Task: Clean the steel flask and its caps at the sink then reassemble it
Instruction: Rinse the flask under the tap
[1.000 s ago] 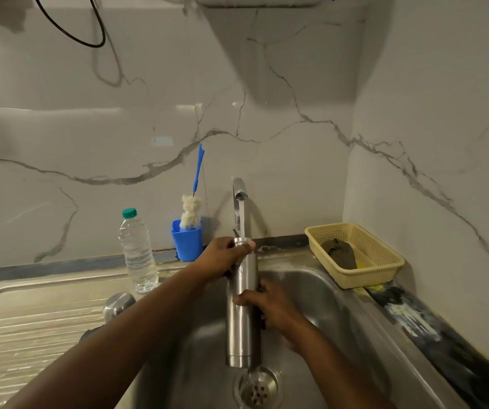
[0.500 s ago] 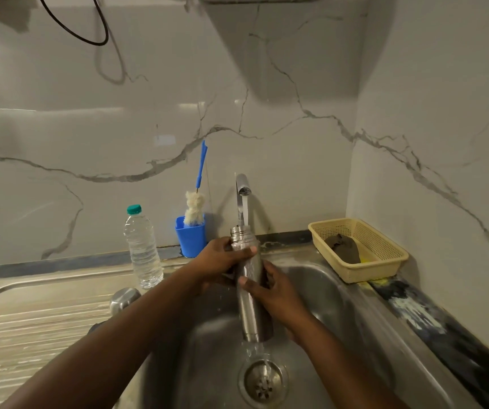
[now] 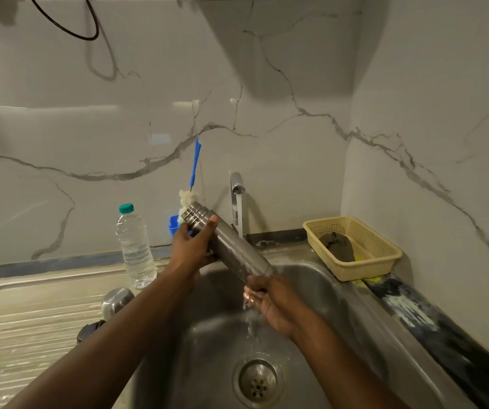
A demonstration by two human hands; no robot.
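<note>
The steel flask (image 3: 231,249) is tilted over the sink (image 3: 320,290), its threaded open neck up and to the left, its base down and to the right. My left hand (image 3: 191,249) grips it just below the neck. My right hand (image 3: 269,302) holds the base end, wet, with water running off it toward the drain (image 3: 257,382). The tap (image 3: 236,187) runs a thin stream behind the flask. A steel cap (image 3: 116,301) and a black inner cap (image 3: 89,330) lie on the draining board, partly hidden by my left arm.
A clear water bottle (image 3: 135,249) stands on the counter at the left. A blue cup (image 3: 174,225) with a blue-handled bottle brush (image 3: 194,163) stands by the wall. At the right a yellow basket (image 3: 355,249) holds a dark scrubber. Marble walls close the corner.
The flask went from upright under the tap to tilted, neck swung up and left. My right hand slid from the middle of the body down to the base.
</note>
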